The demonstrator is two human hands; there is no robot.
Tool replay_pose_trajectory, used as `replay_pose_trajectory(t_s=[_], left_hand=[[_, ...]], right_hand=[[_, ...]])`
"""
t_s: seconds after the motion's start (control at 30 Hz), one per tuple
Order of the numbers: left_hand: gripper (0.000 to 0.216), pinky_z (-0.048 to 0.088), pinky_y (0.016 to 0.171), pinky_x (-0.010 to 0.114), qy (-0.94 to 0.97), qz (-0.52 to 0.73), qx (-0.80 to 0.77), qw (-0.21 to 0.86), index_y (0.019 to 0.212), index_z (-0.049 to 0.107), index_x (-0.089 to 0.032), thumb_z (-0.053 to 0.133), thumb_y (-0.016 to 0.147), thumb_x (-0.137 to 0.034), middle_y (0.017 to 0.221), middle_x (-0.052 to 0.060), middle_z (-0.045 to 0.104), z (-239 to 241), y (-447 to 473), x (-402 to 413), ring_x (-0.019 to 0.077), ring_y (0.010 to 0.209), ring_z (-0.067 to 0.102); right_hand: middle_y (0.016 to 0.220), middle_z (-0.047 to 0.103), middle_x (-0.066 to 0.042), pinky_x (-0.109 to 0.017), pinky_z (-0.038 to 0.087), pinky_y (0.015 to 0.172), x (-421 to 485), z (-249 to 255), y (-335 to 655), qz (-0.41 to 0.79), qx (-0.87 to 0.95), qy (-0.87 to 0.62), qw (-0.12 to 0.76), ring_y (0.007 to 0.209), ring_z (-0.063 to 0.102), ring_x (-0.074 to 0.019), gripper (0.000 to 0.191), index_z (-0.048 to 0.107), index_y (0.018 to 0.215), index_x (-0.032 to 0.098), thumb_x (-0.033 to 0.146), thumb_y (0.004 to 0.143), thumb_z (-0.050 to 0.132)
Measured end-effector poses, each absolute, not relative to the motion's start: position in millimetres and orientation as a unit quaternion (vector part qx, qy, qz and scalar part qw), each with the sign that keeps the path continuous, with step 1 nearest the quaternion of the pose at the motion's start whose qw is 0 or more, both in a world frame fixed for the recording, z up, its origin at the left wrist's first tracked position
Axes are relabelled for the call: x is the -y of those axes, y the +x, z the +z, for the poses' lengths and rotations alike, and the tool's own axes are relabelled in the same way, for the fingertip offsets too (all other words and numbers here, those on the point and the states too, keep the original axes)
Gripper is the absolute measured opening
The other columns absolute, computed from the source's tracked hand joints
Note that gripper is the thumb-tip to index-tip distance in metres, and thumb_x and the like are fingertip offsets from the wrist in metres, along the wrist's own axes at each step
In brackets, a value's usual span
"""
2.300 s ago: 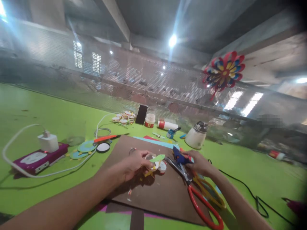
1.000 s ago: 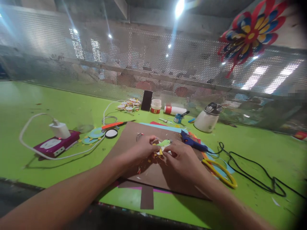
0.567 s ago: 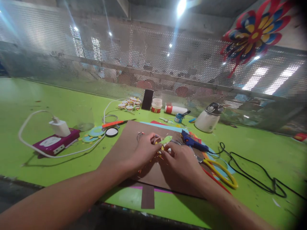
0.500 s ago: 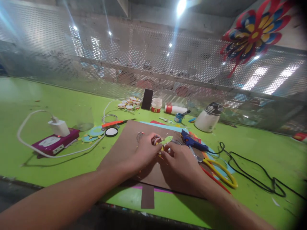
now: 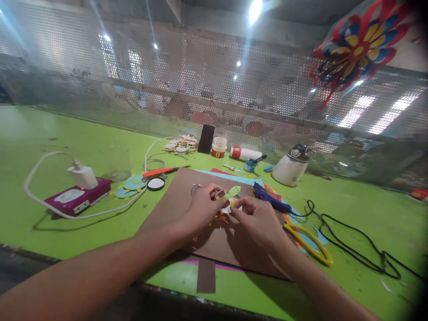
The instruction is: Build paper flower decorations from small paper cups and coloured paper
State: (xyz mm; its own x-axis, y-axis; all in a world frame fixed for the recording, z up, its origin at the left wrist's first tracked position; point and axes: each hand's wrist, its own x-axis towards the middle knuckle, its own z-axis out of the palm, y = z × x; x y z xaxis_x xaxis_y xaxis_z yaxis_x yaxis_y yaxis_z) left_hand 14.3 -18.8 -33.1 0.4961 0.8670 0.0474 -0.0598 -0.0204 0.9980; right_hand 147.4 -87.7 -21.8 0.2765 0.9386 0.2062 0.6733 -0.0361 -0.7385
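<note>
My left hand and my right hand meet over a brown cardboard sheet. Both pinch a small paper craft piece with a green leaf on top and a white and yellow part under it. Small yellow and orange paper scraps lie on the cardboard below the hands. A blue glue gun rests just right of my right hand, its black cord running off to the right. Yellow-handled scissors lie beside my right wrist.
A white charger on a purple device with a white cable sits at left. Paper discs, an orange cutter, a phone, cups, a glue bottle and a white jug stand behind. A perforated metal screen bounds the table's far side.
My right hand let go of the glue gun, which now lies on the table, and joined my left hand on the paper piece. The piece has since risen slightly.
</note>
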Motion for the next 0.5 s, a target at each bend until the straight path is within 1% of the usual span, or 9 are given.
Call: replay_pose_trajectory(t_s=[0.17,0.23,0.3,0.4,0.5], left_hand=[[0.013,0.050,0.049,0.028,0.557,0.352,-0.331,0.675,0.088,0.054,-0.017,0.061,0.078,-0.020,0.073,0.001,0.058,-32,16,20,0.0142,0.055,0.060],[0.011,0.047,0.047,0.025,0.574,0.347,-0.332,0.664,0.086,0.056,-0.016,0.062,0.077,-0.019,0.070,0.001,0.058,-35,17,17,0.0126,0.053,0.058],[0.009,0.041,0.045,0.021,0.595,0.339,-0.340,0.645,0.081,0.057,-0.015,0.062,0.075,-0.018,0.066,0.000,0.058,-37,18,15,0.0096,0.048,0.054],[0.007,0.037,0.044,0.019,0.603,0.323,-0.352,0.639,0.077,0.057,-0.014,0.063,0.073,-0.015,0.063,-0.001,0.059,-37,19,13,0.0071,0.046,0.050],[0.009,0.037,0.046,0.020,0.606,0.294,-0.345,0.654,0.079,0.059,-0.015,0.064,0.073,-0.018,0.065,0.000,0.061,-36,19,16,0.0089,0.049,0.052]], right_hand=[[0.067,0.066,-0.002,-0.028,0.041,0.059,88,-18,159,0.246,0.558,-0.637,0.471,0.061,0.056,-0.0151,0.022,0.066,0.073,0.017,0.039,0.074,0.066],[0.070,0.067,-0.003,-0.029,0.045,0.064,90,-12,162,0.277,0.556,-0.607,0.495,0.065,0.059,-0.0159,0.023,0.066,0.072,0.017,0.039,0.072,0.069],[0.070,0.067,-0.002,-0.029,0.048,0.066,92,-5,164,0.304,0.546,-0.592,0.509,0.066,0.061,-0.0160,0.023,0.066,0.072,0.017,0.039,0.069,0.073],[0.067,0.066,-0.001,-0.028,0.049,0.061,93,3,168,0.324,0.525,-0.581,0.531,0.061,0.059,-0.0139,0.025,0.067,0.070,0.017,0.039,0.064,0.078],[0.063,0.064,0.001,-0.027,0.047,0.055,91,4,176,0.327,0.510,-0.585,0.540,0.055,0.055,-0.0113,0.025,0.069,0.068,0.017,0.038,0.061,0.080]])
